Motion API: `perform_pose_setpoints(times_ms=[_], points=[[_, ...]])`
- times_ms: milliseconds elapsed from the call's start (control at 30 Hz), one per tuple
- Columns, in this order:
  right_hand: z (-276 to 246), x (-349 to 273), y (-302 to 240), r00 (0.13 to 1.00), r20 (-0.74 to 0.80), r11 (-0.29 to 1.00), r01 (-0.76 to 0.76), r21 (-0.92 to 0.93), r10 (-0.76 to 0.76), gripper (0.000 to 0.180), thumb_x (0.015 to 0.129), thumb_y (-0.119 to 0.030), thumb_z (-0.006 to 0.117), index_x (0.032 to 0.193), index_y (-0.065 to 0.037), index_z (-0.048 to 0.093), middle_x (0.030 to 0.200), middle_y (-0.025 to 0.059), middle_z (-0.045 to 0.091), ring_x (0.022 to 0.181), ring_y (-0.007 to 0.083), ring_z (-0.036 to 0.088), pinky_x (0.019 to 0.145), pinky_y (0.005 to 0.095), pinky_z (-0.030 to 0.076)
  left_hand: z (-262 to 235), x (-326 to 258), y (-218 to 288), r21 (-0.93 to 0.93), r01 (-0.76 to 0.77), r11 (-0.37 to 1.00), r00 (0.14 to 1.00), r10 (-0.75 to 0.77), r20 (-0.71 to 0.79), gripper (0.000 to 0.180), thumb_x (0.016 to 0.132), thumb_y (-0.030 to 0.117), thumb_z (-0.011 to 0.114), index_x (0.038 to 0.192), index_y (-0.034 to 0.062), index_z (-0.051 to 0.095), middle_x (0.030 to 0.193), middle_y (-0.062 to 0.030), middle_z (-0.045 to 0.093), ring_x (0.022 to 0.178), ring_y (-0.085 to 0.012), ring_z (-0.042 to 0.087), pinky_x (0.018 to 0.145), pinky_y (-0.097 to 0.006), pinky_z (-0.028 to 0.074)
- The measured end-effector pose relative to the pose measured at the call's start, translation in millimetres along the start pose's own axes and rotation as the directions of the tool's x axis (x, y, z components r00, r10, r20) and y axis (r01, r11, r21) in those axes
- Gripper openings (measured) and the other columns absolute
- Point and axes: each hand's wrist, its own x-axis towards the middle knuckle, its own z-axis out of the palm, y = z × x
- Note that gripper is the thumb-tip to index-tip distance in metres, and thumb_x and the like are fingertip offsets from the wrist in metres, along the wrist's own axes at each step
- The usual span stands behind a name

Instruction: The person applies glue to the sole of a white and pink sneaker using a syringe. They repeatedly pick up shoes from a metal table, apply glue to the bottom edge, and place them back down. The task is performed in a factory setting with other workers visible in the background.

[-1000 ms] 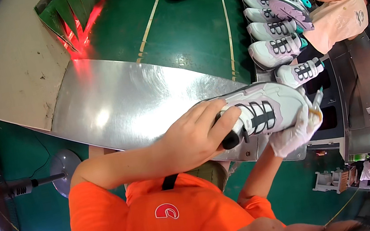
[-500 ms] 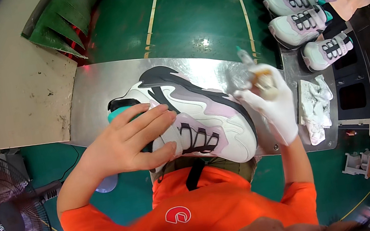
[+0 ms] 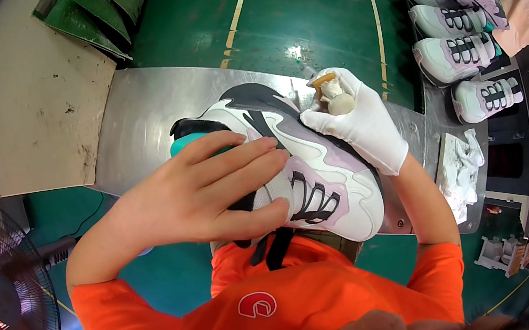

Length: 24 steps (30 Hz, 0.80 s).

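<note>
A white, lilac and black sneaker [image 3: 356,209] with a teal heel lining leans on its side on the metal table [image 3: 130,117], its dark sole edge facing away from me. My bare left hand [image 3: 212,187] grips it across the collar and tongue, thumb apart from the long, stretched fingers. Wearing a white glove, my right hand [image 3: 366,123] is closed around a clear syringe [image 3: 308,72], with a tan flange and a cream round end showing in the palm. Its green tip points away, beyond the sole edge. The gloved fingertips are beside the sole; whether they touch it I cannot tell.
A crumpled white cloth [image 3: 460,164] lies at the table's right. Beyond it stands a row of similar sneakers [image 3: 453,56], with another person's arm [image 3: 522,10] behind them. A green belt [image 3: 295,13] runs beyond the table. A beige panel [image 3: 9,103] and a fan [image 3: 10,298] are at left.
My right hand has moved left with the syringe, closer to the middle of the sole edge. My left hand keeps its hold on the sneaker. The whole view has shifted slightly.
</note>
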Motion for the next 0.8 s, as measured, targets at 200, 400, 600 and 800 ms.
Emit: perform_pose_setpoints(times_ms=[200, 400, 600, 800], points=[[-0.4, -1.0, -3.4, 0.999, 0.042, 1.000, -0.004, 0.021, 0.003, 0.045, 0.076, -0.012, 0.079, 0.114, -0.002, 0.059, 0.093, 0.0034, 0.065, 0.083, 0.0091, 0.059, 0.078, 0.0248, 0.049, -4.0, 0.8, 3.0, -0.008, 0.011, 1.000, 1.000, -0.011, 0.022, 0.031, 0.078, 0.015, 0.077, 0.102, 0.0190, 0.058, 0.123, -0.0161, 0.064, 0.110, -0.0307, 0.065, 0.090, -0.040, 0.051], [-14.9, -6.0, -3.5, 0.996, 0.094, 0.983, -0.028, 0.184, 0.010, 0.043, 0.075, -0.003, 0.076, 0.114, -0.002, 0.058, 0.095, 0.0013, 0.063, 0.082, 0.0075, 0.058, 0.077, 0.0230, 0.049, -9.9, 4.7, 4.6, -0.003, 0.007, 1.000, 0.998, -0.006, 0.063, 0.033, 0.075, 0.017, 0.078, 0.102, 0.0172, 0.059, 0.123, -0.0164, 0.064, 0.113, -0.0309, 0.063, 0.092, -0.043, 0.050], [-46.4, -48.9, 16.1, 0.973, -0.206, 0.906, 0.180, 0.383, -0.106, 0.039, 0.079, -0.003, 0.071, 0.115, -0.005, 0.057, 0.094, 0.0003, 0.060, 0.081, 0.0073, 0.057, 0.071, 0.0221, 0.048, -4.0, 6.0, 18.8, 0.055, 0.070, 0.996, 0.996, -0.073, 0.058, 0.022, 0.073, 0.016, 0.075, 0.093, 0.0131, 0.066, 0.121, -0.0172, 0.064, 0.113, -0.0319, 0.062, 0.090, -0.044, 0.049], [-42.1, -132.2, 73.2, 0.792, -0.600, 0.948, 0.266, 0.174, -0.112, 0.017, 0.090, -0.011, 0.064, 0.105, -0.003, 0.063, 0.085, -0.0002, 0.060, 0.077, 0.0064, 0.057, 0.071, 0.0219, 0.046, 7.3, 1.7, 25.7, 0.145, 0.057, 0.988, 0.998, -0.059, 0.010, 0.030, 0.076, 0.010, 0.069, 0.105, 0.0104, 0.060, 0.123, -0.0180, 0.063, 0.109, -0.0347, 0.064, 0.084, -0.039, 0.048]])
